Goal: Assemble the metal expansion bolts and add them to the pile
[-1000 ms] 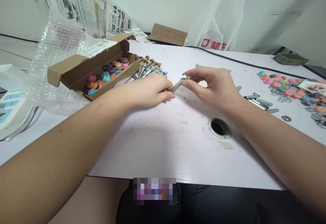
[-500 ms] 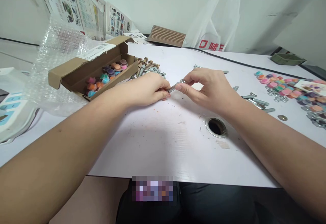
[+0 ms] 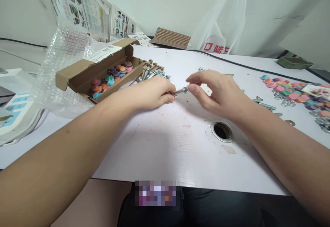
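Note:
My left hand [image 3: 161, 91] is closed around one end of a metal bolt [image 3: 181, 91] just above the white table [image 3: 160, 144]. The bolt's other end, with a nut or washer on it, points right. Beside that end, my right hand [image 3: 215, 91] has its thumb and index finger parted, with nothing visible between them; its other fingers are partly hidden. Behind my left hand lies a pile of bolts [image 3: 152, 69], some brassy and some silvery. More metal pins [image 3: 265, 105] lie to the right of my right hand.
An open cardboard box [image 3: 103, 62] of coloured caps stands at the left, against bubble wrap [image 3: 59, 68]. Coloured caps [image 3: 294, 95] and washers are spread at the right. A round hole [image 3: 222, 131] opens near my right forearm. A black cable [image 3: 247, 65] crosses the back.
My right thumb and index finger have come off the bolt's end and spread apart. My left hand still holds the bolt. The whole view has shifted slightly.

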A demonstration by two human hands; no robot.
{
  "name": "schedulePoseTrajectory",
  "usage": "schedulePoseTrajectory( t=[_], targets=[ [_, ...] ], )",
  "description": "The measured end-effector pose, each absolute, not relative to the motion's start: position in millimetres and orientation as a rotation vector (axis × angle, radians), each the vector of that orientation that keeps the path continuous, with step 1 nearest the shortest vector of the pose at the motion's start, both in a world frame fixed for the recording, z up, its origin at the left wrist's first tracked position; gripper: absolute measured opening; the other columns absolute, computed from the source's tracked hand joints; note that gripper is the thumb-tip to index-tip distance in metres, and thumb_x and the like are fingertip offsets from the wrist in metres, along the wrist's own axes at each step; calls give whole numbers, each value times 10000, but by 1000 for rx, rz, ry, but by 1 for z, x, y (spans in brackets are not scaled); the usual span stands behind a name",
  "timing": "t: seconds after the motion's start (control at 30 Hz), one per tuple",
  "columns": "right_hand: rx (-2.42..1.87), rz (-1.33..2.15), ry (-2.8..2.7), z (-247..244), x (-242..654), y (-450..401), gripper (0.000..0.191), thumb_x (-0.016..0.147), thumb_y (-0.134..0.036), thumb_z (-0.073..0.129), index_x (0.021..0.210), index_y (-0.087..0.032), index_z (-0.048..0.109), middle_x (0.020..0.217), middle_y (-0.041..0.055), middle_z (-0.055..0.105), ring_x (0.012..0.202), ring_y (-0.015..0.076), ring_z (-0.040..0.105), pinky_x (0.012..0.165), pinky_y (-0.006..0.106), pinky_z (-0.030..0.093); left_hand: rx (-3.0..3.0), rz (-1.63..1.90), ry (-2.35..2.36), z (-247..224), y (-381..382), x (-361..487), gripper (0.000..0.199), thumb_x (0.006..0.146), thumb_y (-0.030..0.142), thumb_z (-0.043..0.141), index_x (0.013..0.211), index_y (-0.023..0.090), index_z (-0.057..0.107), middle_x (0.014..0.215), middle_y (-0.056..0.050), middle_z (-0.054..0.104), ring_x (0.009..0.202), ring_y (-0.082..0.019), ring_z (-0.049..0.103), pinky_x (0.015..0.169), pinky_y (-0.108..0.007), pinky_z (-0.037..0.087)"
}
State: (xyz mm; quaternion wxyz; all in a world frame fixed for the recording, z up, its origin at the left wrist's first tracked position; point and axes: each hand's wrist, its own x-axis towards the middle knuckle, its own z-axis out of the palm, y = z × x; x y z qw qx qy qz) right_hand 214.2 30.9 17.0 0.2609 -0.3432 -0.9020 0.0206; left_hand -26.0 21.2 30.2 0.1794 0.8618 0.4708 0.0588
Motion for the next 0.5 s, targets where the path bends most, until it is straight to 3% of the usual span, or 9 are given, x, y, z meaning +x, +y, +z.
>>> schedulePoseTrajectory(
  t=[0.1, 0.2, 0.27, 0.4, 0.43, 0.5],
  targets=[
    [-892, 61, -2474, 17, 215, 29, 340, 1038, -457, 540, 1142, -176, 701, 1050, 90, 740, 933, 213, 671, 832, 363, 476, 2448, 172, 1326, 29, 22, -27, 239, 985, 351, 561, 812, 205, 637, 714, -7, 630, 652, -154, 499, 645, -310, 299],
    [-1020, 40, -2516, 17, 214, 28, 434, 1063, -535, 474, 867, -192, 654, 840, 77, 699, 770, 196, 606, 758, 370, 421, 2475, 189, 1319, 26, 24, -28, 243, 984, 360, 554, 890, 202, 713, 762, -22, 679, 676, -159, 534, 652, -305, 306],
    [-1074, 65, -2515, 17, 213, 28, 519, 1063, -608, 441, 815, -190, 623, 795, 82, 680, 727, 195, 587, 723, 372, 394, 2489, 196, 1319, 23, 26, -29, 266, 985, 378, 545, 934, 207, 743, 780, -27, 697, 690, -167, 549, 656, -305, 310],
    [-895, 81, -2469, 14, 214, 30, 446, 1008, -517, 541, 1228, -144, 648, 1051, 108, 730, 918, 228, 681, 806, 374, 463, 2474, 179, 1312, 22, 26, -28, 261, 988, 365, 542, 916, 209, 738, 777, -24, 695, 694, -165, 544, 664, -303, 324],
    [-885, 62, -2486, 14, 214, 30, 412, 1008, -481, 532, 1212, -145, 652, 1029, 103, 728, 898, 224, 676, 833, 384, 462, 2476, 184, 1305, 23, 26, -28, 251, 986, 356, 547, 900, 205, 728, 771, -22, 688, 694, -162, 540, 664, -302, 325],
    [-972, 68, -2557, 15, 214, 31, 418, 1052, -495, 436, 950, -167, 674, 818, 78, 683, 729, 195, 603, 838, 412, 430, 2487, 202, 1286, 23, 26, -27, 232, 982, 343, 560, 876, 200, 710, 755, -17, 671, 689, -156, 526, 662, -299, 324]
  ],
)
